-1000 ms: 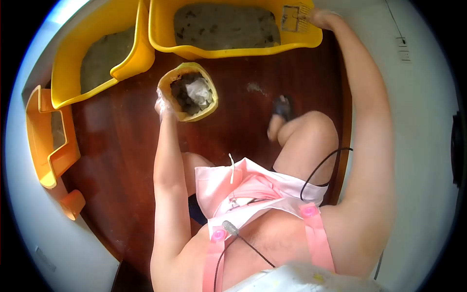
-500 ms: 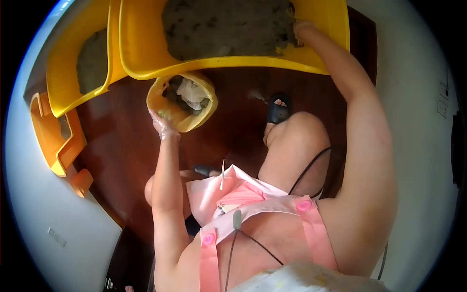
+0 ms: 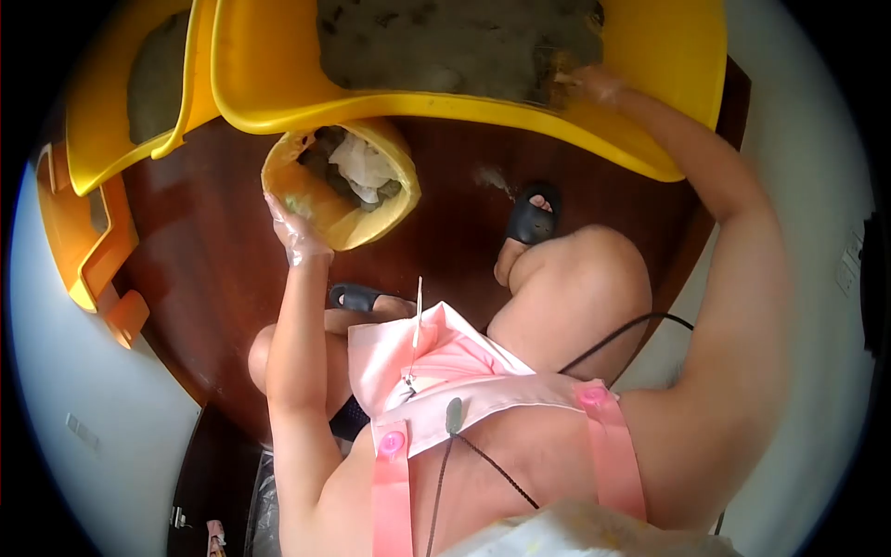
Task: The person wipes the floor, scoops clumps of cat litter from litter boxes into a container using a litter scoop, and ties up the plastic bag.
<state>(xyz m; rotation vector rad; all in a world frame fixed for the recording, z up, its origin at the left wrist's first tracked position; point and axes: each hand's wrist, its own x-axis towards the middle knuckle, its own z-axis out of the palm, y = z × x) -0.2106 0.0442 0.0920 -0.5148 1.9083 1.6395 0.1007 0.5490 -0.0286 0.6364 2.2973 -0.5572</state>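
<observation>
My left hand, in a clear plastic glove, grips the near left rim of a bin lined with a yellow bag. Crumpled white tissue and greyish clumps lie inside it. My right hand, also gloved, is closed at the right inner side of a large yellow litter box. Its fingers are around something small and slotted-looking, too blurred to name. Grey litter with dark clumps covers the box's floor.
Another yellow litter box stands to the left. Beyond it is an orange-yellow plastic piece. Dark reddish-brown floor lies beneath, with a pale smudge near my sandal. A black cable crosses by my right knee.
My right hand has shifted lower in view, toward the litter box's near edge. My left hand still holds the bin. The whole view has tilted slightly.
</observation>
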